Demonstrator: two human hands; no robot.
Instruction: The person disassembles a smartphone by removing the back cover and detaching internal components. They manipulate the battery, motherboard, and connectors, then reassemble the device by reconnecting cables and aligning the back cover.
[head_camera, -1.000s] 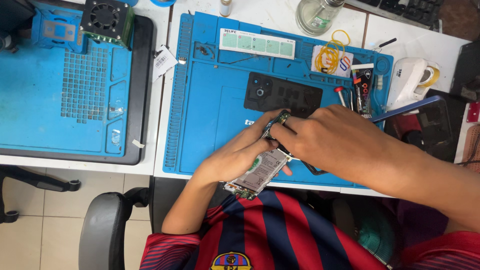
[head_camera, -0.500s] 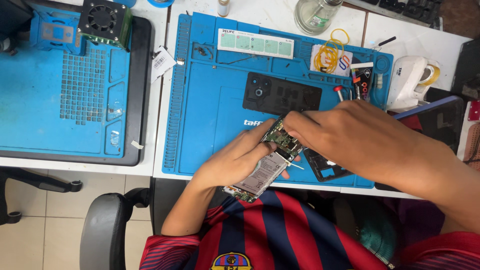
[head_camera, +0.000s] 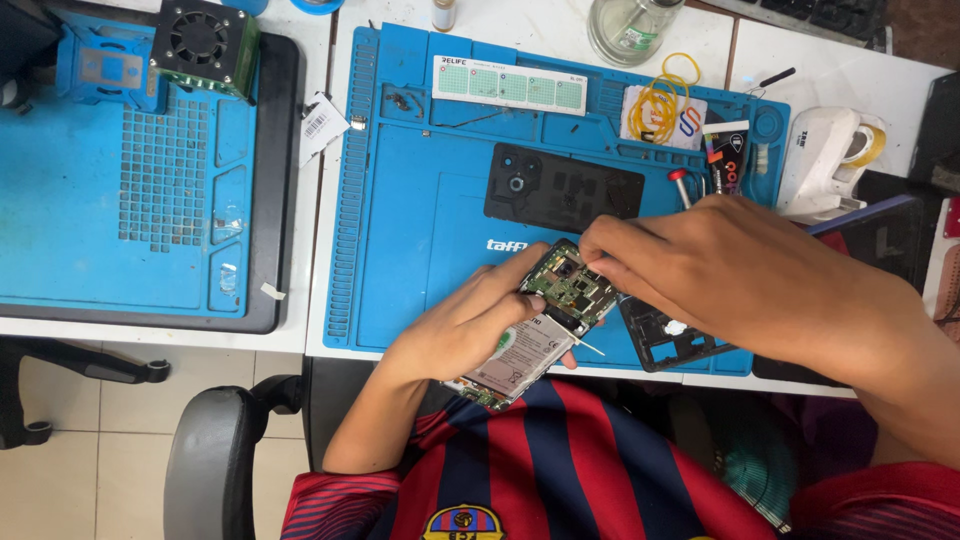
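1. A white workbench fills the upper part of the frame, with a blue repair mat (head_camera: 420, 200) at its centre and a second blue work pad (head_camera: 130, 200) on a black tray at the upper left.
2. A small black fan unit (head_camera: 205, 45) stands at the top of that left pad.
3. Near the middle of the mat lies a black phone back cover (head_camera: 560, 190); yellow rubber bands (head_camera: 665, 100) sit in the upper right part of the mat, and a glass jar (head_camera: 630, 25) stands at the top edge of the frame.
4. The left hand (head_camera: 465, 325) is closed around an opened phone (head_camera: 540, 320), just below the centre of the frame at the mat's lower edge, its circuit board and battery facing up.
5. The right hand (head_camera: 730, 275) reaches in from the right, fingertips pinched together on the phone's upper board; whether they grip a part there, I cannot tell.
6. A black phone frame (head_camera: 665, 340) lies on the mat just under the right hand.
7. A grey chair (head_camera: 210, 470) shows at the lower left.
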